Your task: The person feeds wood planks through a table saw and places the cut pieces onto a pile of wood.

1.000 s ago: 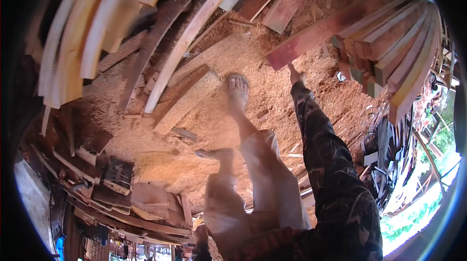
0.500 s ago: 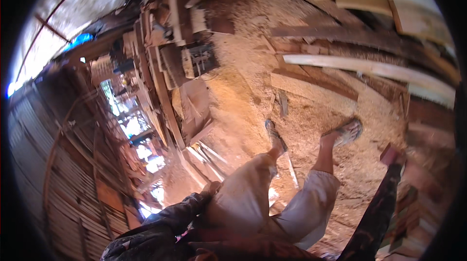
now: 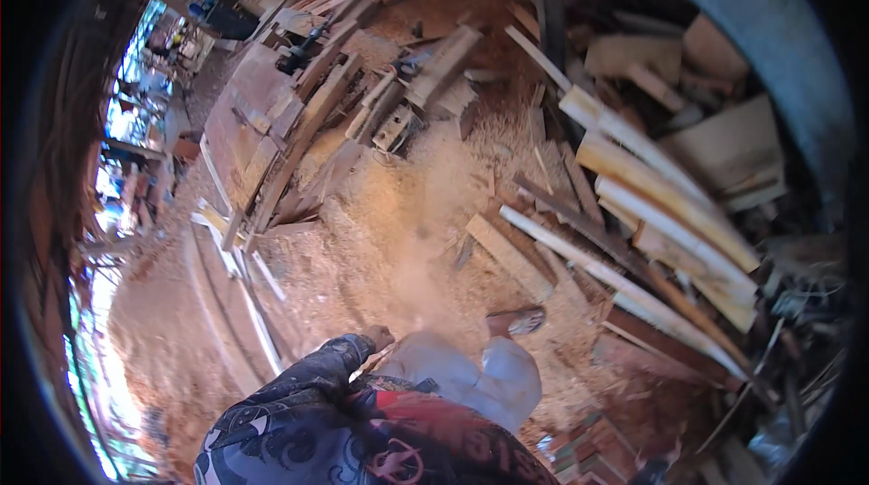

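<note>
My left hand (image 3: 378, 337) is beside my pale trouser leg (image 3: 507, 381), at the end of a dark patterned sleeve. It is small and blurred, and its finger pose is unclear. I make out nothing held in it. At the lower edge, a dark scrap that looks like my right sleeve (image 3: 650, 470) shows near a stack of short wood pieces (image 3: 593, 451); the right hand is not distinct there. One sandalled foot (image 3: 525, 320) stands on the sawdust-covered ground (image 3: 389, 250), close to a pale wood block (image 3: 509, 259).
Long boards (image 3: 652, 213) lie piled on the right, with wood offcuts (image 3: 634, 60) behind. Planks (image 3: 308, 123) rest on the left, beside a pale box-like device (image 3: 396, 129). Thin white strips (image 3: 258, 322) lie nearer on the left.
My view has swung, bringing the right-hand board pile further into sight. My right hand, earlier out at the right by a reddish wood piece, no longer shows clearly. One foot has dropped from sight.
</note>
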The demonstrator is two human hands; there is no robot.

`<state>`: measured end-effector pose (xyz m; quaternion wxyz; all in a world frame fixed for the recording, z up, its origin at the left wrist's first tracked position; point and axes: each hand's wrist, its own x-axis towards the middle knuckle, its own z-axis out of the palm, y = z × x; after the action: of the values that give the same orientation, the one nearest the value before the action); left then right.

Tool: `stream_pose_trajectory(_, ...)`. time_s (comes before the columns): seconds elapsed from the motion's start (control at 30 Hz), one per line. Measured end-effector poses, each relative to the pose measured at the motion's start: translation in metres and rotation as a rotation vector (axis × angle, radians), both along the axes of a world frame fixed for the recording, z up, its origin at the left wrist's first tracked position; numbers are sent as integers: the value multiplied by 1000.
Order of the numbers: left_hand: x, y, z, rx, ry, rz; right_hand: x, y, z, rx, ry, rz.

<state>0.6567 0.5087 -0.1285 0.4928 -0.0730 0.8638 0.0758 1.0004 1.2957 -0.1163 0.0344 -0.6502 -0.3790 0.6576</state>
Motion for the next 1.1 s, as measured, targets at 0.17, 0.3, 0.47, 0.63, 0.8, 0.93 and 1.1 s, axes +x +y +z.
stream_pose_trajectory(0.17,0,31,-34,372,232,-5,35,-146,278,-29,-156,225)
stream_pose_trajectory(0.3,46,81,-12,531,332,48,73,-284,434,-69,-237,349)
stream_pose_trajectory(0.47,141,137,57,880,-175,935,68,-399,532,-124,-219,489)
stream_pose_trajectory(0.63,160,90,132,1133,-536,1675,30,-456,568,-180,-170,644)
stream_pose_trajectory(0.8,148,-22,227,2069,-236,1797,-11,-460,557,-348,-37,794)
stream_pose_trajectory(0.93,155,-110,265,1877,90,1959,-71,-462,514,-314,236,981)
stream_pose_trajectory(1.1,137,-176,266,1848,280,1982,-137,-459,457,-165,399,977)
